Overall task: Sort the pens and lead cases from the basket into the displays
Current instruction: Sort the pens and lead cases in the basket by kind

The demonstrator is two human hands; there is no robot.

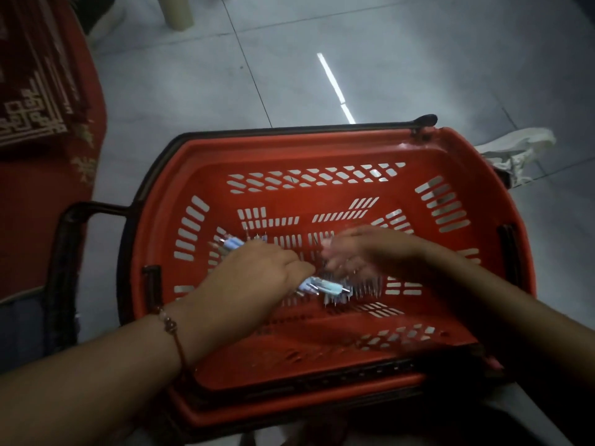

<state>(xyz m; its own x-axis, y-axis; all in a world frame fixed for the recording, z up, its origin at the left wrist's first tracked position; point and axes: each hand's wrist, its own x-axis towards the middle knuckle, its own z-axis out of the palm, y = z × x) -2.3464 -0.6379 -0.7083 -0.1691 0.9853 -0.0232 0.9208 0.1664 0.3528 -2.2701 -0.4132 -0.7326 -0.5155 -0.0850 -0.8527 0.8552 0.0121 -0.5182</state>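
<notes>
A red plastic basket [428,149] with slotted walls sits on the floor below me. Inside it my left hand [254,278] grips a bundle of light blue pens [325,286]; their ends stick out on both sides of my fist, toward the left wall and toward the middle. My right hand [360,252] is blurred, just right of the bundle over the basket's bottom, fingers pointing left and down near the pen tips. I cannot tell whether it holds anything. No lead cases or displays show.
A black handle [96,209] folds out at the basket's left side. A red patterned cloth with stacked dark items [35,91] lies at the far left. A white bag [518,152] lies behind the basket's right corner. Grey floor tiles [418,59] stretch beyond.
</notes>
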